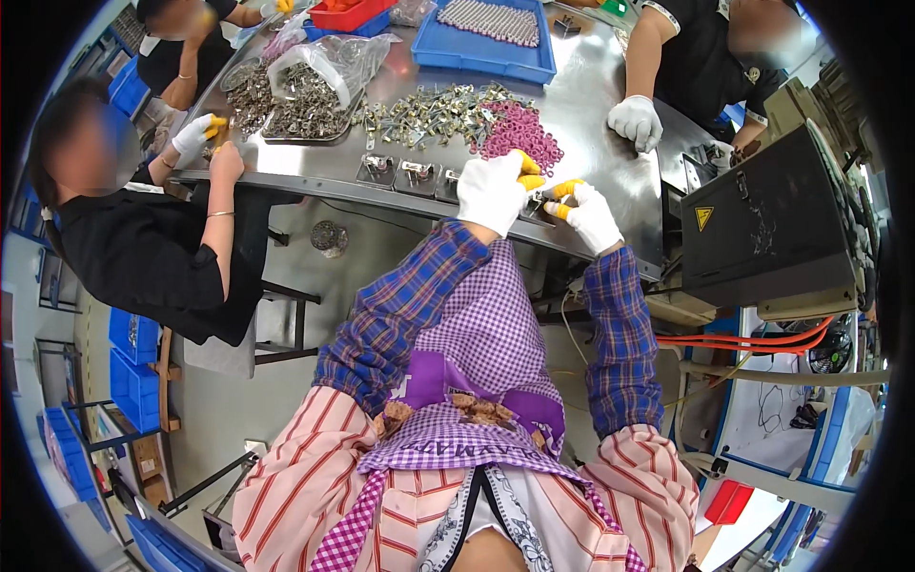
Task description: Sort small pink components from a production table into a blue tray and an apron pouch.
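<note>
My left hand [496, 194], in a white glove with yellow fingertips, is at the table's near edge, fingers bent together beside the pink rings [519, 132]. Close by on its right, my right hand [588, 214], gloved alike, has its thumb and fingers pinched inward. Between the two hands shows a small metal part [536, 202]; what each hand grips is too small to make out. Left of my hands, along the edge, stand several dark square blocks [416, 177] with metal fittings on them. Behind them lies a heap of small metal fittings [429, 114].
On the metal table [591, 124] are a tray of metal parts [310, 105] with a plastic bag and a blue tray [486, 62] holding rows of parts. Co-workers sit left and far right; one's gloved hand [636, 124] rests on the table. A dark machine box [762, 214] stands right.
</note>
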Motion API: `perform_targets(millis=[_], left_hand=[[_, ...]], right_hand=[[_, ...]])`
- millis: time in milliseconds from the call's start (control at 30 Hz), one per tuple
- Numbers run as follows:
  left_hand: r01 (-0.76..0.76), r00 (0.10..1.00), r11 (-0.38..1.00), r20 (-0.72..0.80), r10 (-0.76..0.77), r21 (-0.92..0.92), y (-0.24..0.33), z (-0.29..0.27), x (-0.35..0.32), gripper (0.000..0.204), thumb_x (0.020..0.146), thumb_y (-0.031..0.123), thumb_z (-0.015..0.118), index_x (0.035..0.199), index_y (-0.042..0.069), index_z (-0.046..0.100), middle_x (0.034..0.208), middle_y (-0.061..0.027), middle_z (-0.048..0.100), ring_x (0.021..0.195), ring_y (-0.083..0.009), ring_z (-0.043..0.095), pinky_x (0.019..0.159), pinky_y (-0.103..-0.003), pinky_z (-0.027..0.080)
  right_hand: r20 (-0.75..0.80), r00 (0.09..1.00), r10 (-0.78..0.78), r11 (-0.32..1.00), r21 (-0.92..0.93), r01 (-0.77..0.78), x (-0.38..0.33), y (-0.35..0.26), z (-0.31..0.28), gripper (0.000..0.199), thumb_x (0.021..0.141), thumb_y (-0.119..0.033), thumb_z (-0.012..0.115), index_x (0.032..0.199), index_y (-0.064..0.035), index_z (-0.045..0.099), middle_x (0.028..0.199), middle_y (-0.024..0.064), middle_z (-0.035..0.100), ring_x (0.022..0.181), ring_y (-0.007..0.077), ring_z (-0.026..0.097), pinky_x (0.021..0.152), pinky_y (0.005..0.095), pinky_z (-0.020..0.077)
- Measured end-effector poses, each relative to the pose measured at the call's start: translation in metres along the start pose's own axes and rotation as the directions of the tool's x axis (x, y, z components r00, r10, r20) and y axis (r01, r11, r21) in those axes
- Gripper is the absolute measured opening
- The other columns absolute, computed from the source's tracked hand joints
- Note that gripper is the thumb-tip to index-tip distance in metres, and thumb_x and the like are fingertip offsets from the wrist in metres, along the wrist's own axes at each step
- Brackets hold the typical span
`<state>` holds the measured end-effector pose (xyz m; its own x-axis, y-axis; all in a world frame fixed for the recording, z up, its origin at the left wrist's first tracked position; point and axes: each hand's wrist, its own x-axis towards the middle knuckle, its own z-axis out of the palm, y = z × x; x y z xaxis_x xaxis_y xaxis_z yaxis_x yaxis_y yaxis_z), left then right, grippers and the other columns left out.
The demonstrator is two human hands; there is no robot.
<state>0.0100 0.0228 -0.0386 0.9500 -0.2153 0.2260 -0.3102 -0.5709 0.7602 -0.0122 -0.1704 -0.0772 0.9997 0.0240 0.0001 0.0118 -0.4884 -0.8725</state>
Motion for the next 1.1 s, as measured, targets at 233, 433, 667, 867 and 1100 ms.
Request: perform_targets(millis=[233,433,667,867,1100], left_hand=[[-0.275,0.961,0.758,0.141,0.239,0.591,-0.003,0.028,0.014,0.019,0.078,0.033,0.062,0.087,0.018,0.068,0.084,-0.0048,0.064,0.073,-0.0218,0.059,0.072,-0.038,0.041],[-0.388,0.901,0.685,0.096,0.424,0.617,-0.011,0.032,0.011,0.023,0.077,0.036,0.061,0.091,0.019,0.068,0.086,-0.0044,0.063,0.08,-0.0235,0.06,0.076,-0.038,0.04],[-0.127,0.992,0.826,0.07,0.106,0.549,-0.019,-0.015,0.031,0.031,0.076,0.038,0.061,0.099,0.019,0.069,0.096,-0.0045,0.066,0.087,-0.0234,0.061,0.077,-0.037,0.043],[0.013,0.987,0.693,0.103,-0.125,0.721,-0.109,-0.067,0.083,0.029,0.074,0.038,0.06,0.096,0.021,0.071,0.097,-0.0059,0.068,0.085,-0.024,0.062,0.073,-0.038,0.045],[0.049,0.955,0.719,0.177,-0.237,0.693,-0.116,-0.083,0.101,0.02,0.079,0.029,0.061,0.089,0.016,0.072,0.087,-0.0056,0.069,0.072,-0.024,0.064,0.07,-0.035,0.047]], right_hand=[[-0.09,0.995,-0.043,0.994,0.098,0.052,-0.006,0.007,0.012,0.029,0.074,0.0,0.069,0.102,-0.0012,0.062,0.086,0.0047,0.061,0.071,0.0144,0.058,0.065,0.0215,0.0468],[-0.25,0.896,-0.367,0.924,-0.205,0.322,-0.026,0.015,0.033,0.032,0.071,-0.002,0.073,0.102,-0.0026,0.062,0.095,0.0064,0.063,0.079,0.0173,0.06,0.07,0.024,0.0483],[-0.143,0.953,-0.265,0.779,-0.614,0.125,-0.032,-0.009,0.001,0.043,0.067,-0.007,0.077,0.107,-0.0073,0.062,0.098,0.0085,0.064,0.085,0.0204,0.062,0.076,0.0288,0.0493],[-0.449,0.893,-0.035,0.879,-0.439,-0.186,0.003,0.054,-0.052,0.04,0.07,-0.027,0.075,0.103,-0.0094,0.062,0.094,0.0087,0.061,0.081,0.0255,0.061,0.073,0.0347,0.0502],[-0.64,0.767,-0.057,0.642,-0.612,-0.462,0.056,0.089,-0.077,0.042,0.075,-0.04,0.07,0.104,-0.0101,0.06,0.095,0.0085,0.06,0.081,0.0273,0.061,0.072,0.0361,0.0507]])
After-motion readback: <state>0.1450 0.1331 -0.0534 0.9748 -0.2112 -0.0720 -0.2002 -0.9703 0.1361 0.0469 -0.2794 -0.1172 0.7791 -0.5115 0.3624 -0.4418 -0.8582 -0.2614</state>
